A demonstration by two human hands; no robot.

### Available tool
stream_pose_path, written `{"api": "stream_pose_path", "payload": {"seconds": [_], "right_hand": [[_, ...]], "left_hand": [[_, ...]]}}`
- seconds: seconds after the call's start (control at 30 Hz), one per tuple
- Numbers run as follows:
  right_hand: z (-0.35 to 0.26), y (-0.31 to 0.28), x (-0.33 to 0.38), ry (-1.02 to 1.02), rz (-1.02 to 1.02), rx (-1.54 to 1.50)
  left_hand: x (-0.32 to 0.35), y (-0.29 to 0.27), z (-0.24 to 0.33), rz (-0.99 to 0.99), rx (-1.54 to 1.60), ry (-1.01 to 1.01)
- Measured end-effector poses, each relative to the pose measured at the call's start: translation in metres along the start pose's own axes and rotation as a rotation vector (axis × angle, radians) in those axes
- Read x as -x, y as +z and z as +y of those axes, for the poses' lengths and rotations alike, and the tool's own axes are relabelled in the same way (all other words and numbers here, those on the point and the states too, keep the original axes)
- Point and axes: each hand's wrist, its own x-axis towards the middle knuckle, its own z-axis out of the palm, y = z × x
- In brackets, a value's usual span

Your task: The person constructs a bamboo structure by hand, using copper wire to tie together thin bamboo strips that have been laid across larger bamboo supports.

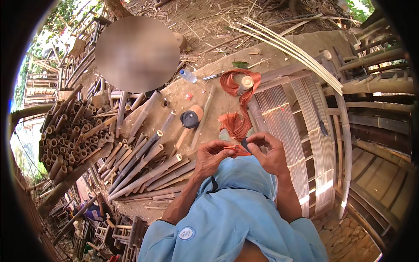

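Close in front of my blue shirt, my left hand point(210, 158) pinches a small bright orange strip point(238, 149) between thumb and fingers. My right hand point(267, 153) is closed at the strip's other side, its fingertips around a small dark piece point(245, 143) whose kind I cannot make out. Just beyond my hands lies a loose bundle of rust-red strands point(235, 125). More of these rust-red strands point(231, 82) loop around an upright bamboo stump point(247, 82).
Cut bamboo poles point(148, 170) and a stack of bamboo tubes point(80, 139) lie to the left. A black cap point(189, 119), a plastic bottle point(188, 76) and a knife point(212, 77) rest ahead. On the right are slatted bamboo panels point(283, 131) and long pale strips point(297, 52).
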Motion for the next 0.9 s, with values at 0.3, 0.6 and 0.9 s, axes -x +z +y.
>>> {"api": "stream_pose_path", "payload": {"seconds": [0.3,0.6,0.9], "right_hand": [[-0.048,0.017,0.001,-0.356,-0.056,0.227],[-0.059,0.035,0.005,-0.184,-0.134,0.313],[-0.076,0.054,-0.014,-0.109,-0.243,0.344]], "left_hand": [[0.003,-0.008,0.011,-0.05,0.027,0.072],[0.008,-0.024,0.001,-0.051,0.057,0.101],[0.021,-0.034,0.004,0.002,0.091,0.118]]}}
